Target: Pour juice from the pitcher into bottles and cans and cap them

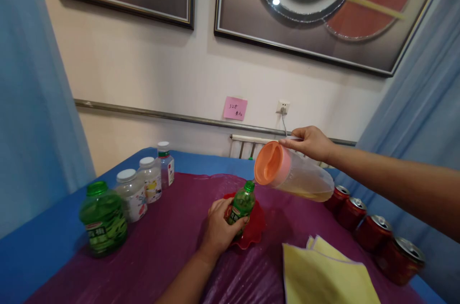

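Observation:
My left hand (220,227) is wrapped round a small green plastic bottle (245,200), which leans slightly to the right over a red scalloped dish (257,225). The bottle's mouth is uncapped. By its handle, my right hand (311,143) grips a translucent pitcher (302,175) with an orange lid (270,164). The pitcher lies tipped nearly on its side, its lid end close to the bottle's mouth. Yellowish liquid rests along its lower side. I cannot make out clearly whether a stream runs between the two.
Yellow cloths (323,273) lie at the front right on the purple sheet (168,256). Several red cans (373,232) line the right edge. At left stand a large green bottle (103,220) and clear white-capped jars (132,198). Blue curtains (39,93) hang at both sides.

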Demonstrator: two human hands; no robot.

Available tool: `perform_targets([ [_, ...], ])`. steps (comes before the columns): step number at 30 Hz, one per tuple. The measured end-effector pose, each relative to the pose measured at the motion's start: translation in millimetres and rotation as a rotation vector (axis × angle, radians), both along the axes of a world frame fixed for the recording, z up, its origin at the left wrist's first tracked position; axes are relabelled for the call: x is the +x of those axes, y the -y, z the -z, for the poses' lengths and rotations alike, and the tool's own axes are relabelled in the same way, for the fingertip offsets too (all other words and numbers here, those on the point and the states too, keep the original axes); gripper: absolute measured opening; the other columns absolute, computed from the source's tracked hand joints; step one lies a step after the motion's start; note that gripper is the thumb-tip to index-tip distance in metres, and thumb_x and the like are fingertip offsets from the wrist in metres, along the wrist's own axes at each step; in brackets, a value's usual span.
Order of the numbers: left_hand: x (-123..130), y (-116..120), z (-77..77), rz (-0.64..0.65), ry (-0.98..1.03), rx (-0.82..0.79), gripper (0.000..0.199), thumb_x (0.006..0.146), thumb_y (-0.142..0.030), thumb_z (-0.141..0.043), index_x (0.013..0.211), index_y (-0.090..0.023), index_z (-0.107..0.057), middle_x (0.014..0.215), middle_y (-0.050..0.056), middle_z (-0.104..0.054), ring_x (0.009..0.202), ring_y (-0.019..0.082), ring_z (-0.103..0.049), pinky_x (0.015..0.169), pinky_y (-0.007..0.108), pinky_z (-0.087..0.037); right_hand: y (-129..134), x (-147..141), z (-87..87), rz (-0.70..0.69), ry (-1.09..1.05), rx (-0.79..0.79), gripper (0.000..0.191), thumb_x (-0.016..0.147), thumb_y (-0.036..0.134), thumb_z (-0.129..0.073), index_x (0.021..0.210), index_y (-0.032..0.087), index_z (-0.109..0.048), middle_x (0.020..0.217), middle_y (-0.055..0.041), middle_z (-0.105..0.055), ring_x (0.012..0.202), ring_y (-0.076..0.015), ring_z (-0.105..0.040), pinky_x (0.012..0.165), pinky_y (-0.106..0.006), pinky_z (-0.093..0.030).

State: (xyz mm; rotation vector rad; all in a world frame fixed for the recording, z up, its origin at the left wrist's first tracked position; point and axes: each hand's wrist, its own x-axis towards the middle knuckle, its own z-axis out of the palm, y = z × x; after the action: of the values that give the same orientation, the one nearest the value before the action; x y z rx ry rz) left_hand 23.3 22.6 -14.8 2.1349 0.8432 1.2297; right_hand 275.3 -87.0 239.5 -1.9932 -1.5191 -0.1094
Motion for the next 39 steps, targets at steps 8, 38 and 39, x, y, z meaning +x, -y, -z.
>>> perform_targets([
  [8, -1, -1, 1.5, 0.02, 0.0, -0.013, 0.052, 0.063, -0.034, -0.086, 0.112, -0.022, -0.073, 0.11, 0.009, -0.074, 0.106, 0.031, -0.066, 0.096, 0.048, -0.052, -3, 3, 3.5, -0.025, -0.025, 0.009, 0.076, 0.061, 0.096, -0.057, 0.052, 0.023, -0.038, 0.051, 0.0055, -0.03, 0.052, -0.0101, -0.028, 0.047, -0.028, -0.021],
  [38, 2, -9, 3.2, -0.005, 0.087, -0.265, 0.061, 0.065, -0.048, -0.082, 0.115, -0.015, -0.073, 0.113, 0.013, -0.073, 0.106, 0.031, -0.069, 0.099, 0.048, -0.054, 18, 51, 176.2, 0.228, -0.668, 0.505, 0.062, 0.073, 0.085, -0.052, 0.057, 0.028, -0.032, 0.044, 0.0061, -0.032, 0.043, -0.0137, -0.032, 0.043, -0.031, -0.031],
  [39, 3, -10, 3.7, 0.007, 0.095, -0.283, 0.061, 0.065, -0.048, -0.082, 0.116, -0.014, -0.073, 0.113, 0.013, -0.073, 0.106, 0.031, -0.07, 0.1, 0.048, -0.053, 19, 51, 183.6, 0.244, -0.686, 0.523, 0.062, 0.074, 0.086, -0.052, 0.057, 0.029, -0.032, 0.044, 0.0059, -0.033, 0.043, -0.0139, -0.033, 0.044, -0.031, -0.032],
])
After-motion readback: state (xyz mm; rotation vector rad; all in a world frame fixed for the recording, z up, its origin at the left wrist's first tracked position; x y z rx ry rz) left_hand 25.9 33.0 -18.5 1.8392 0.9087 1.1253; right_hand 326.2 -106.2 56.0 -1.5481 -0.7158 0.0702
